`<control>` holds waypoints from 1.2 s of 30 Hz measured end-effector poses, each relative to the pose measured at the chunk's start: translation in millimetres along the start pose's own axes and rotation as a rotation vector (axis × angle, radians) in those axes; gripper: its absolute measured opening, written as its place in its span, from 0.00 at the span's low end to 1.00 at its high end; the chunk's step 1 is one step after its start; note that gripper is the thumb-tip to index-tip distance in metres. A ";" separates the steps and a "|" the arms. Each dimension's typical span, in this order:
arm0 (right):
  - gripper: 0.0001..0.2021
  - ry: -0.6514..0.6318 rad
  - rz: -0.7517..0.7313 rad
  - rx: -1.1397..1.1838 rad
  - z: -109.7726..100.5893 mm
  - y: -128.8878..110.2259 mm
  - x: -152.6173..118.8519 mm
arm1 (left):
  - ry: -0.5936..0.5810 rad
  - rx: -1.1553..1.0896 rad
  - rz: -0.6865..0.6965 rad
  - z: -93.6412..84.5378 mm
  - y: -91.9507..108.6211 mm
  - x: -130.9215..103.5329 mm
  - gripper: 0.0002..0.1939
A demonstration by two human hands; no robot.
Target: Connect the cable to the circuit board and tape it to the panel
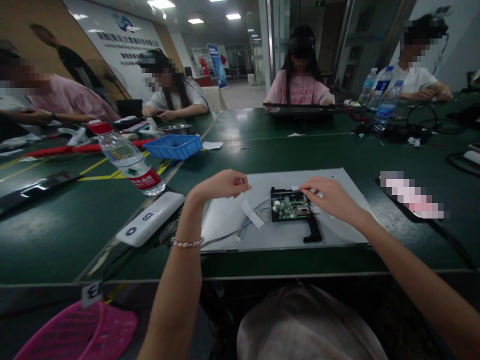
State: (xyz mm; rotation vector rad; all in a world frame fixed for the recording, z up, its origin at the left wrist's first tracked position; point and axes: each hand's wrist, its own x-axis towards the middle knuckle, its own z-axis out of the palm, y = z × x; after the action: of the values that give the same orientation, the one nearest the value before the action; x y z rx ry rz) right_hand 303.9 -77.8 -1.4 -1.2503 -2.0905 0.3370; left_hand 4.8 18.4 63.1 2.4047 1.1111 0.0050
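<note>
The person's right hand (pixel 324 192) is over the right upper part of a black frame (pixel 314 230), with thumb and forefinger brought close together; whether they pinch the small white piece beside them cannot be told. The left hand (pixel 227 184) is above the far left part of the panel (pixel 341 236), its fingers loosely bent; whether something is between them also cannot be told. The frame lies on the panel, right of its middle, and a green board (pixel 290 210) sits in it. Between the two hands there is a gap, and under it a white strip (pixel 253 215) lies across the cable (pixel 225 235).

The panel's front edge is near the edge of the surface (pixel 258 155), almost parallel to it. Beyond the far edge the surface gives wide room. On the right, the phone (pixel 407 197) stands well apart; on the left, room is narrower, because the power bank (pixel 152 218) and bottle (pixel 129 162) are near the forearm.

The right hand hides part of the frame, and the left forearm covers where the cable goes. The phone's screen is blurred. The picture's border cuts the pink basket (pixel 75 327) below.
</note>
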 end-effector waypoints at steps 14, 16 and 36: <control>0.15 -0.399 -0.601 -0.283 62.8 -69.1 13.6 | -0.450 0.034 -0.036 29.9 -5.1 20.2 0.11; 0.15 -0.390 -0.623 -0.312 69.4 -68.5 15.4 | -0.437 0.044 -0.048 31.4 -5.2 20.7 0.11; 0.16 -0.348 -0.585 -0.327 76.4 -74.3 9.8 | -0.436 0.050 -0.123 33.9 -6.1 24.1 0.18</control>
State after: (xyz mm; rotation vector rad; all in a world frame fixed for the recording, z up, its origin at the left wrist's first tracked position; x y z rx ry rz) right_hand 199.7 -98.5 -14.9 -0.7190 -2.7775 -0.0641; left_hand 23.4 24.6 25.8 2.2238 1.0521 -0.5653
